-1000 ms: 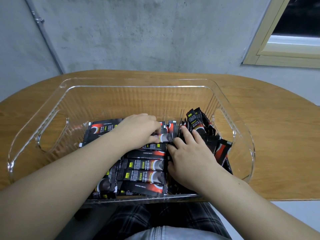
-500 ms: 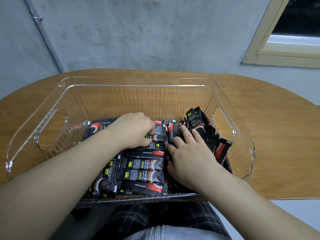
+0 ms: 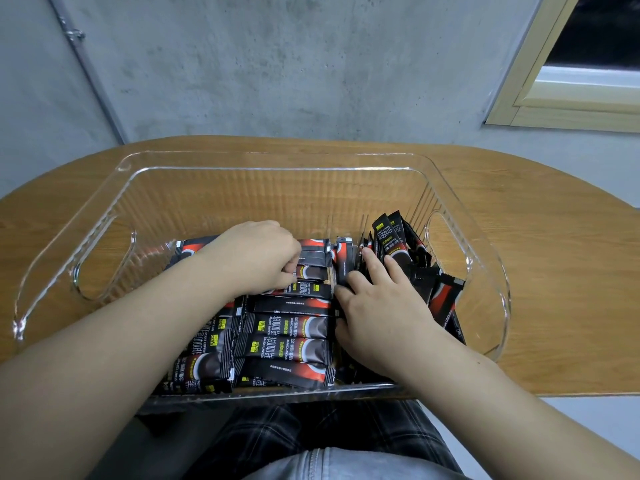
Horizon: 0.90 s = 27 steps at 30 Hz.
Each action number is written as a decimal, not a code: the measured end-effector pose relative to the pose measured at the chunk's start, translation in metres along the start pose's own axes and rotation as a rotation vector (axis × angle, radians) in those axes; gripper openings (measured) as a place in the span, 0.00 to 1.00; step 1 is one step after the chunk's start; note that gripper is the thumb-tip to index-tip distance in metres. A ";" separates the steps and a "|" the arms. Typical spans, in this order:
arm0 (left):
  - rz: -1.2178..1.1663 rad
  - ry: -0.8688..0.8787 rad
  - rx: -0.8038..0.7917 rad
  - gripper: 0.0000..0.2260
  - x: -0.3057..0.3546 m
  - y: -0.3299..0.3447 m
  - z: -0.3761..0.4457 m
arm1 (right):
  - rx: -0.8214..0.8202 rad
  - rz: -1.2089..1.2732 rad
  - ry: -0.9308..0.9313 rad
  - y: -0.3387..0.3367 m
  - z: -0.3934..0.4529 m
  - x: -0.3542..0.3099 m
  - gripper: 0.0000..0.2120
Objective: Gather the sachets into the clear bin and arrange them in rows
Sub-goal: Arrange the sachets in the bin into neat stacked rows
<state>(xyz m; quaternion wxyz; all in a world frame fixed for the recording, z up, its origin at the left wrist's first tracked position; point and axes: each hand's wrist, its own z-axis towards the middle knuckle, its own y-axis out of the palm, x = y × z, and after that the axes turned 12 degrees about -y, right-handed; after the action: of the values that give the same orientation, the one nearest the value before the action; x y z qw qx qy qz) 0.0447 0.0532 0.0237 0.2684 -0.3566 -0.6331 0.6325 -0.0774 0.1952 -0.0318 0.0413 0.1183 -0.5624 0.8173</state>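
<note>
**Both hands in bin, sorting sachets**

Clear bin (image 3: 460, 188) sits on wooden bench (image 3: 554, 258), near wall at bench's near edge, w/ cut-out handles in left & right walls. Far half of bin floor is bare, as is the strip along the left wall by the left handle.

Sachets (image 3: 294, 344), black w/ red & yellow print, fill the near-centre & right of bin. Centre ones lie flat, stacked crosswise in a row running near-to-far. A few at near left lie turned lengthwise, overlapping the row's left ends. Right group (image 3: 391, 237) stands on edge, leaning toward the right wall, tops below the rim; a couple more lie slanted near the right handle.

Left hand (image 3: 252, 258) is at far end of the flat row, fingers curled down & pinching a sachet edge there; exact sachet hard to tell, knuckles hide it. Right hand (image 3: 377, 306) is palm-down btwn flat row & upright group, fingers (image 3: 372, 263) straight, tips against the standing sachets, thumb alongside the row's right ends. Not gripping anything.

Hands are near each other but apart. Bench is bare wood on left, right & far sides of bin.
</note>
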 end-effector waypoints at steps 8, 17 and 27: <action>-0.023 0.116 -0.113 0.07 0.007 0.004 -0.001 | -0.216 0.066 -0.008 -0.014 0.003 0.000 0.19; -0.101 0.070 -0.147 0.07 0.006 0.002 0.002 | -0.408 -0.041 -0.047 -0.028 0.001 0.001 0.26; 0.045 0.144 0.017 0.16 0.045 -0.008 0.051 | -0.160 -0.005 0.012 -0.012 0.001 0.000 0.22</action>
<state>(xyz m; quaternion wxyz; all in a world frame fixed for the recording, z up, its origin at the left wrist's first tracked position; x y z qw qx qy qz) -0.0235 0.0581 0.0240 0.3019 -0.4129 -0.5987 0.6163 -0.0746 0.1992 -0.0205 0.0561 0.1112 -0.6252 0.7705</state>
